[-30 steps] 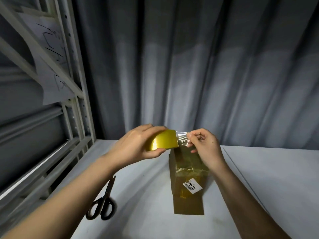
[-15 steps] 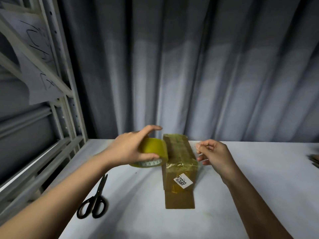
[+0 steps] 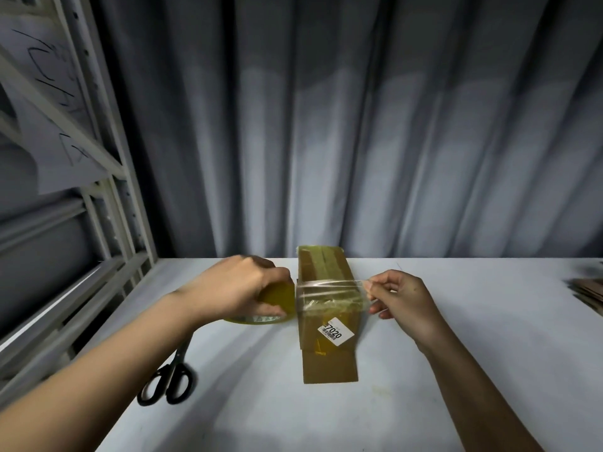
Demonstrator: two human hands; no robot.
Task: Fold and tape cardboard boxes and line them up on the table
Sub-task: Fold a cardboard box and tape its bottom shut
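We reach both bare forearms in from the lower corners, converging toward the middle. Our left hand (image 3: 241, 288) sits knuckles up, fingers curled down over the tape roll (image 3: 277, 300) and gripping it, wrist bent slightly inward. Our right hand (image 3: 403, 301) is raised a little, back of the hand facing right, thumb and forefinger pinching the free end of the tape strip (image 3: 329, 290), the other fingers loosely curled beneath. The two hands sit level and apart.

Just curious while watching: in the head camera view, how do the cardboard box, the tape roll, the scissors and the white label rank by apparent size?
1. cardboard box
2. scissors
3. tape roll, partly hidden by the left hand, so unsure against the scissors
4. white label
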